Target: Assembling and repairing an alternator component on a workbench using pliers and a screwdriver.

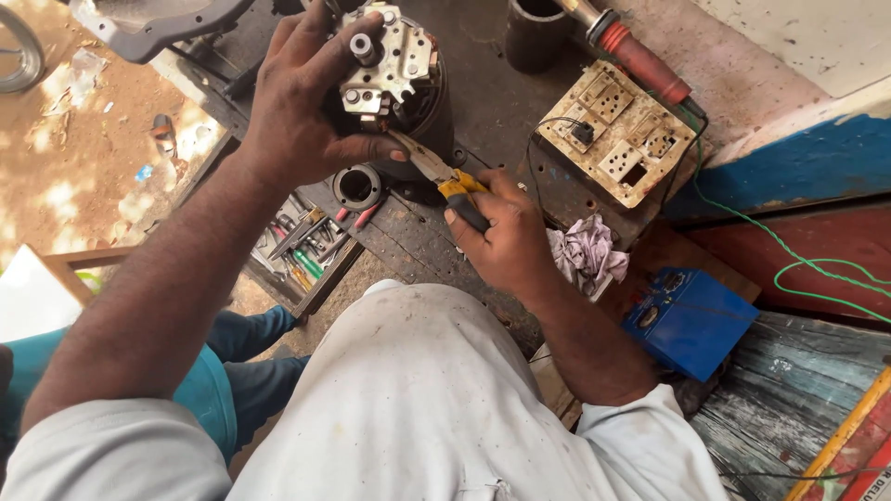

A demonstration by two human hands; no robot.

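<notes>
White-clad knee of the person fills the near centre. Right hand [506, 237] grips yellow-handled pliers [444, 176], whose tips reach the underside of a dark motor [399, 79]. Left hand [306, 111] wraps the motor at far centre, above the tabletop [483, 102]. Socket board [617, 130] far right; blue box [691, 320] right; tool tray [302, 246] left.

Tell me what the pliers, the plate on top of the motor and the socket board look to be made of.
Pliers: bare grey metal jaws, handles in yellow and black sleeves, likely plastic or rubber.
Plate on the motor: pale, dull stamped metal with bolts, probably steel.
Socket board: cream moulded plastic, scuffed and grimy, seemingly on a wooden base.
</notes>
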